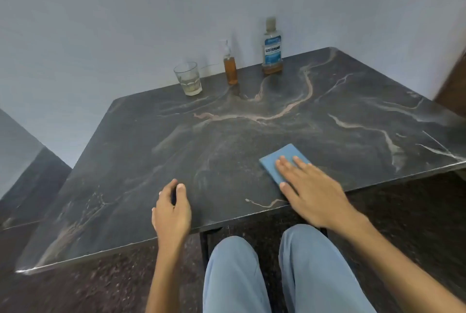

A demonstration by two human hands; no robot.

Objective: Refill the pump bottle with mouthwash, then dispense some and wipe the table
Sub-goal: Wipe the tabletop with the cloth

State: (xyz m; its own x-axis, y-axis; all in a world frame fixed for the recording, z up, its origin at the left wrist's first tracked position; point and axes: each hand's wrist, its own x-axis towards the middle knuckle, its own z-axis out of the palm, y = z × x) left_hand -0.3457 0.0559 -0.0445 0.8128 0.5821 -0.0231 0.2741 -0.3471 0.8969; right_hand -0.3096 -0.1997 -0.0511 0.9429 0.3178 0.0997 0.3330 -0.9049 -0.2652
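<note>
Right hand (311, 193) flat on blue cloth (282, 161), left hand (171, 208) loosely curled, empty, bottle (272, 46) labelled LISTERINE

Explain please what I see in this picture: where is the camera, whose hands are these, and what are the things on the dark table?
There is no machine here. A person wears one camera on the head, so you look down at their own two hands and their knees in blue trousers. The right hand lies flat with straight fingers on a folded blue cloth near the front edge of the dark marble table. The left hand holds nothing; its fingers are loosely curled above the table. At the far edge by the wall stand three things in a row: a glass tumbler with a little liquid, a small pump bottle of amber liquid, and a Listerine mouthwash bottle, nearly empty.
</note>
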